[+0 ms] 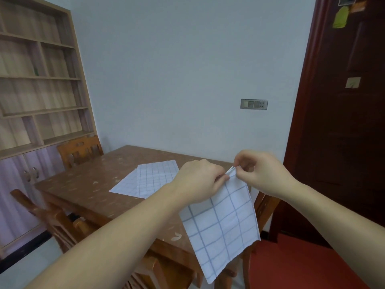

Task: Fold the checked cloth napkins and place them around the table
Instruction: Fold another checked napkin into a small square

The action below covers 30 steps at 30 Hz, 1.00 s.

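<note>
Checked cloth napkin (223, 226), white with a thin blue-grey grid, hanging slack over the near right corner of the wooden table (87, 184), its top edge pinched between the left hand (198, 180) and right hand (260, 172). Two more of the same pattern lie flat and unfolded near the table's middle, the upper napkin (158, 177) partly overlapping the lower napkin (125, 185)

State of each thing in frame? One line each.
Held checked napkin: hanging in the air, pinched at its top.
Left hand: pinching that napkin's top.
Right hand: pinching it too.
Two napkins on the table: lying flat, overlapping.
Cupboard doors: closed.
</note>
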{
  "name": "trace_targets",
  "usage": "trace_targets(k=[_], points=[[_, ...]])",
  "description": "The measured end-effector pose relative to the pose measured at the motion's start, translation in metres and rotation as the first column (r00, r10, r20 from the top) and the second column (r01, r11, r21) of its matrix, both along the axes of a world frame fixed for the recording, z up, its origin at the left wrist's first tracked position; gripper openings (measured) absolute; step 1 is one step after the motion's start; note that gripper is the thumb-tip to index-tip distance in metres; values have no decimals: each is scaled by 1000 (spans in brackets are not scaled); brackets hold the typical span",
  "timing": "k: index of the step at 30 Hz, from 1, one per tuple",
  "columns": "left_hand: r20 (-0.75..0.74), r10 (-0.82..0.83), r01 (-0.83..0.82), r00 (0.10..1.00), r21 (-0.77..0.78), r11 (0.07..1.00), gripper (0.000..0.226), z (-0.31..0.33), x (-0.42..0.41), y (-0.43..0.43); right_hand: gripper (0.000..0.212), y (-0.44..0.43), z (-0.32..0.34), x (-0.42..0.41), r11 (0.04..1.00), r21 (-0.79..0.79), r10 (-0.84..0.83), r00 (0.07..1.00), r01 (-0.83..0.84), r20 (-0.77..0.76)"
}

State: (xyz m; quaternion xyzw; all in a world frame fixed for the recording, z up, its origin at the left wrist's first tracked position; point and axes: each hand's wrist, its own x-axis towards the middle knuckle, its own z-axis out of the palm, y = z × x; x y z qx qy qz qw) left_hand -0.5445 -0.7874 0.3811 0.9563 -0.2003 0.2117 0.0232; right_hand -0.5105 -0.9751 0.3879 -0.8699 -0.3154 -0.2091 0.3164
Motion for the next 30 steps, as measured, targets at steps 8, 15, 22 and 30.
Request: trace_targets(k=[8, 15, 22, 30], points=[[35, -40, 39, 999, 30, 999, 36, -7, 1, 7, 15, 1, -4, 3, 993, 15, -113, 991, 115, -76], [-145, -225, 172, 964, -311, 935, 30, -2, 1, 20, 31, -14, 6, -2, 965, 85, 263, 914, -249, -310], [-284, -289, 124, 914, -483, 867, 30, 3, -2, 24, 15, -16, 15, -4, 964, 56, 268, 941, -262, -205], [-371, -320, 60, 872, -567, 822, 34, 9, -6, 24, 16, -15, 30, -16, 943, 158, 318, 931, -292, -179]])
